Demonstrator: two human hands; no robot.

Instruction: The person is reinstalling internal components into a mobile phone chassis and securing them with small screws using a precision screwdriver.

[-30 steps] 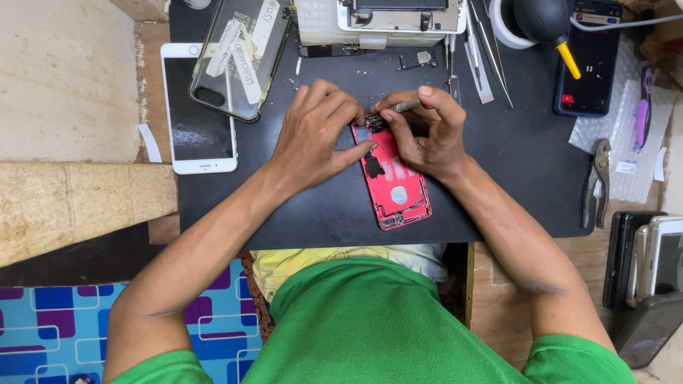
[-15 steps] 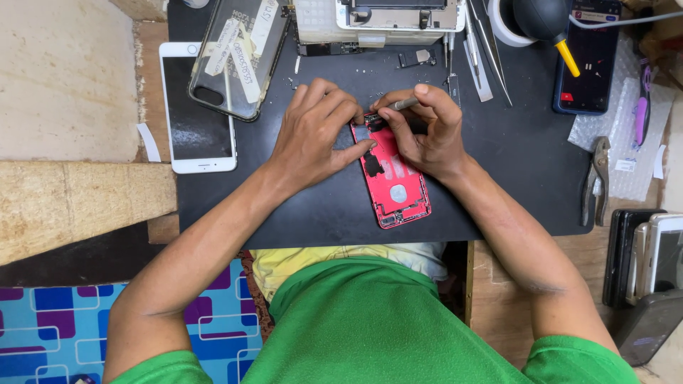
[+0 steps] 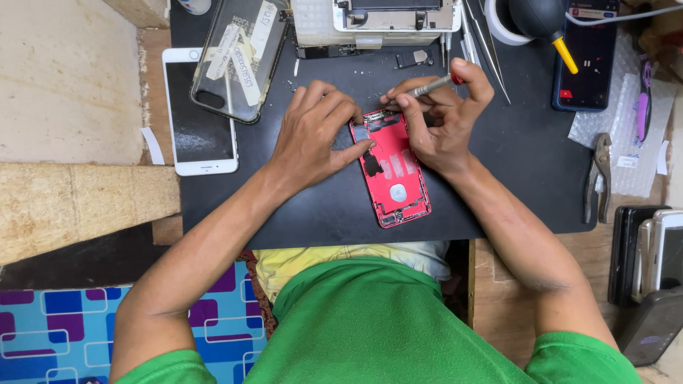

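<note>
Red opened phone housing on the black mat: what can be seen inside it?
Inside the red opened phone housing: a dark component, pale patches and a round silvery disc. The left hand and right hand cover its top end.
</note>
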